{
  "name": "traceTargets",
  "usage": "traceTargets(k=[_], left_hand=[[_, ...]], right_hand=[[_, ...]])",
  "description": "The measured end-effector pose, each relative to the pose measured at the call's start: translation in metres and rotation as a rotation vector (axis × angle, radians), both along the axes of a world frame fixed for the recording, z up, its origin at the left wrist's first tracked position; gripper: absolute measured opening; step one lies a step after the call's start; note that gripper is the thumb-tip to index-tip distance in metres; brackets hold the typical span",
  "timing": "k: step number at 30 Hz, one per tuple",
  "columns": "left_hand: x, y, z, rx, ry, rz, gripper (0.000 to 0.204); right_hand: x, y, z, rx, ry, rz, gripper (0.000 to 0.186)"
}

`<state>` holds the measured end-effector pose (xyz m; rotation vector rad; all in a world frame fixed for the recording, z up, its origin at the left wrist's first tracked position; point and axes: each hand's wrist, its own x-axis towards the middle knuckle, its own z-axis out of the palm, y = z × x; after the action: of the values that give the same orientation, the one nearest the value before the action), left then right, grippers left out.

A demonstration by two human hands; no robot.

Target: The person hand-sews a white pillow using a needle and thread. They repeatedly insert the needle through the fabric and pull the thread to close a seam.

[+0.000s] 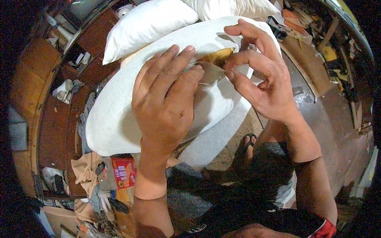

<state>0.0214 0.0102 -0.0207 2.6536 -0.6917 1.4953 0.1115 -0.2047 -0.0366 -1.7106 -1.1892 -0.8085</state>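
Note:
A large white textured cushion [113, 105] lies in front of me, and both hands are over it. Between them is a small, thin, greyish-tan sheet [212, 74], possibly paper or film; its kind is unclear. My right hand [264, 75] pinches the sheet's right corner between thumb and forefinger, the other fingers curled and raised. My left hand [166, 93], back up, has its thumb tip at the sheet's left edge; its long fingers lie nearly straight, and what is under them is hidden. Just behind the sheet shows a yellow-brown piece [222, 56], partly covered by the hands.
Two white pillows [149, 25] [228, 8] lie beyond the cushion. A pale fabric strip [214, 137] hangs at its near side. Brown wooden shelving [55, 135] stands left, with cloth scraps [85, 170] and a red packet [124, 172] below. Clutter and yellow items [328, 53] lie right.

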Motion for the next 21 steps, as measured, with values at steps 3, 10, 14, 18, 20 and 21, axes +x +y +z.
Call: traceTargets(k=[3, 10, 14, 18, 20, 21], left_hand=[[0.003, -0.001, -0.003, -0.006, -0.007, -0.012, 0.014], [-0.002, -0.008, 0.0, -0.018, -0.019, -0.033, 0.005], [-0.005, -0.012, 0.002, -0.029, -0.03, -0.032, 0.005], [-0.005, -0.015, 0.0, -0.01, -0.011, -0.039, 0.006], [-0.006, -0.014, 0.001, 0.004, 0.002, -0.037, 0.006], [-0.007, -0.011, 0.0, 0.0, -0.007, -0.02, 0.006]], right_hand=[[0.004, -0.003, 0.001, -0.009, 0.03, -0.002, 0.012], [-0.003, 0.006, 0.006, 0.001, -0.036, -0.266, 0.009], [-0.013, 0.018, 0.016, -0.024, -0.058, -0.31, 0.009], [-0.016, 0.014, 0.016, 0.122, 0.24, -0.088, 0.01], [-0.021, 0.012, 0.018, 0.239, 0.386, 0.05, 0.012], [-0.024, 0.013, 0.02, 0.302, 0.432, 0.125, 0.013]])
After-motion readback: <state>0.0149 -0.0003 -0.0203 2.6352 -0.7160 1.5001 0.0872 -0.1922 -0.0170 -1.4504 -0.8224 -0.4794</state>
